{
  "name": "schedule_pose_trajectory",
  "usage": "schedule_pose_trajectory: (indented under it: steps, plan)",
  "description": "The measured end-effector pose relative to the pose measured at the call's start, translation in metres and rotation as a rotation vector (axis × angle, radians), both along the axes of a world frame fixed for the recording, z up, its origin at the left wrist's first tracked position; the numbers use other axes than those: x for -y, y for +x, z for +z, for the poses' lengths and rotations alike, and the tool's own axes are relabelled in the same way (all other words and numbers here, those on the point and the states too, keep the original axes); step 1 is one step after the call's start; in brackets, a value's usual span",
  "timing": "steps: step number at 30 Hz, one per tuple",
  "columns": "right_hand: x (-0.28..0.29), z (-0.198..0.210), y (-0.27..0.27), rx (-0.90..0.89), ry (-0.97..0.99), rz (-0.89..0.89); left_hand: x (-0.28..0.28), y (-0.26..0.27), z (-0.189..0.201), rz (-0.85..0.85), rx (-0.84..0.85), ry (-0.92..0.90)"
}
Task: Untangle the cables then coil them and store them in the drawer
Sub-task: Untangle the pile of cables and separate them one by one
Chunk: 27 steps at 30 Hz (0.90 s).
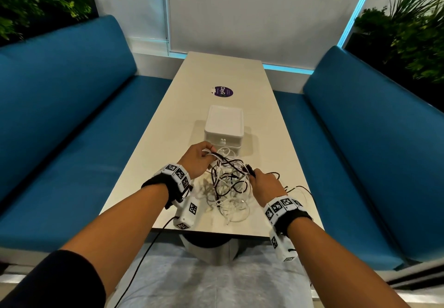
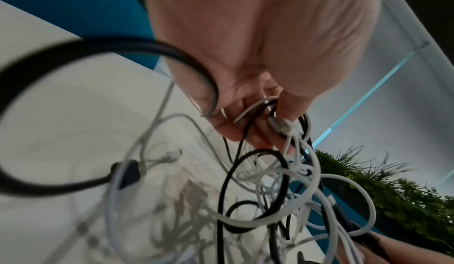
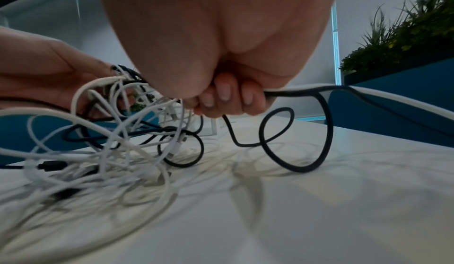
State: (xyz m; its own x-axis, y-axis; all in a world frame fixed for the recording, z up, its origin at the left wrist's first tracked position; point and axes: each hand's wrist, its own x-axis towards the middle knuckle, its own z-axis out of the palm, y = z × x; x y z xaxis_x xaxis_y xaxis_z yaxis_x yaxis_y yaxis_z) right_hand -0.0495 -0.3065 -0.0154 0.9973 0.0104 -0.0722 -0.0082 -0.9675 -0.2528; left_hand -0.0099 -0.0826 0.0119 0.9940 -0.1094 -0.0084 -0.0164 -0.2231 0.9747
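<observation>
Low in the middle of the head view, one tangle of black and white cables [image 1: 229, 185] hangs between both hands, its bottom loops resting on the table [image 1: 165, 125]. The left hand [image 1: 197, 160], at the tangle's upper left, has its fingers curled round several strands. The right hand [image 1: 265, 184], at its right edge, is closed round one black cable [image 3: 304, 128]. I cannot count the cables. One white drawer box [image 1: 224, 126] stands just above the tangle, both drawers closed.

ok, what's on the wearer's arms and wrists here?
Bare forearms; a dark sleeve covers the left upper arm. Each wrist has a black strap with white fiducial-marker blocks, left and right, plus a hanging white camera module. A thin black cable trails from the left module.
</observation>
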Motion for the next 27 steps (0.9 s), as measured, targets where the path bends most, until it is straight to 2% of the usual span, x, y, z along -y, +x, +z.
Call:
schedule_pose_trajectory:
  steps: [2, 4, 9, 15, 17, 20, 23, 27]
  plan:
    - [0.002, 0.0, 0.0, -0.009, -0.007, -0.008, -0.002, -0.003, 0.0, -0.004, 0.043, 0.051]
    - [0.006, -0.002, 0.0, -0.015, -0.021, -0.012, -0.008, 0.001, -0.004, -0.042, 0.088, 0.205]
    - [0.014, -0.002, -0.003, -0.024, -0.048, -0.033, -0.02, 0.002, -0.005, -0.119, 0.231, 0.795]
    - [0.01, -0.001, -0.003, -0.042, 0.035, -0.034, -0.018, -0.002, -0.002, -0.179, 0.176, 1.085]
    - [0.009, -0.001, -0.003, -0.041, 0.072, -0.02, -0.011, -0.007, 0.002, -0.117, 0.241, 1.081]
    - [0.003, 0.001, -0.006, -0.032, 0.154, 0.029, 0.015, -0.022, 0.016, -0.018, 0.38, 0.944]
    - [-0.002, 0.005, -0.007, -0.012, 0.257, 0.041, 0.051, -0.039, 0.014, -0.045, 0.331, 0.789]
    - [-0.003, 0.014, -0.008, -0.009, 0.361, 0.0, 0.084, -0.042, -0.014, -0.025, 0.241, 0.667]
